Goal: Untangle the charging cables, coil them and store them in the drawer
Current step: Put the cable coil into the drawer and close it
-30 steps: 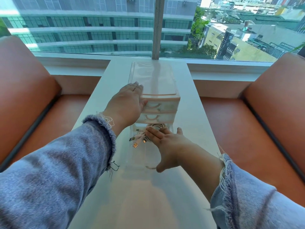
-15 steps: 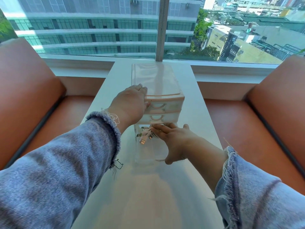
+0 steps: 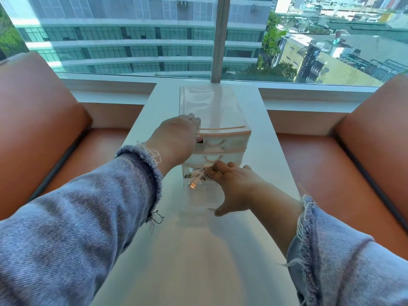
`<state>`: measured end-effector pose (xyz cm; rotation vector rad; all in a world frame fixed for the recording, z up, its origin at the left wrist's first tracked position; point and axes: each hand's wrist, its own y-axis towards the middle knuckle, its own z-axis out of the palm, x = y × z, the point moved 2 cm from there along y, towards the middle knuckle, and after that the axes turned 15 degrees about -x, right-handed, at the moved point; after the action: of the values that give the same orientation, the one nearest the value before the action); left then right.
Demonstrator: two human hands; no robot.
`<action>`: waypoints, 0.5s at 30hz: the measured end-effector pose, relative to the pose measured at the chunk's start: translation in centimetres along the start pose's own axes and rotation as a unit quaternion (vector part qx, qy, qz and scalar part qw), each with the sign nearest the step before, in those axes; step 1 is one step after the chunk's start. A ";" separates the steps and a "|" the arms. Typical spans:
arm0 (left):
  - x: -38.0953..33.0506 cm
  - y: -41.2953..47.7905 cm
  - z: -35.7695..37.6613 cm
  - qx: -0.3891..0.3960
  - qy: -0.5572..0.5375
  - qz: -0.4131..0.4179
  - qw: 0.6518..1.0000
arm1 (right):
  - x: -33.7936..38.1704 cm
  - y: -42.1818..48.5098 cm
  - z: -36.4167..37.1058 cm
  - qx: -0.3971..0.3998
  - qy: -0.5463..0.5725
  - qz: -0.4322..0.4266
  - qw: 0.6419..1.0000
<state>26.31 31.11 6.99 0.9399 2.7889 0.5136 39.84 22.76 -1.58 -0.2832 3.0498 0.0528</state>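
Cables [image 3: 195,178]: in drawer [image 3: 198,200] pulled our side of unit [image 3: 212,107]; our right hand [image 3: 234,188] spread upon them, left hand [image 3: 176,140] flat atop unit.

Pale cables [image 3: 197,178] bunched inside open clear drawer [image 3: 194,202]

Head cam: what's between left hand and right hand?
The cable bundle, plugs out, in the open bottom drawer, lies between left hand and right hand. This shows in the head view.

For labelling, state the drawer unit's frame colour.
The drawer unit frame is pale pink; head view shows it best.
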 end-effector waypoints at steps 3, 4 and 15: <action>0.1 0.2 0.0 0.006 0.007 0.004 1.000 | 0.0 0.1 0.2 -0.008 0.008 0.009 1.000; 0.1 0.2 0.0 0.009 0.008 0.002 1.000 | 0.1 0.1 0.2 -0.016 0.003 0.008 1.000; 0.0 0.0 0.1 0.003 0.005 -0.001 1.000 | 1.9 0.0 1.5 -0.076 0.030 0.000 0.997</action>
<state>26.38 31.16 6.88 0.9372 2.8019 0.5101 38.09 22.44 -3.23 -0.3009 3.1104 0.2821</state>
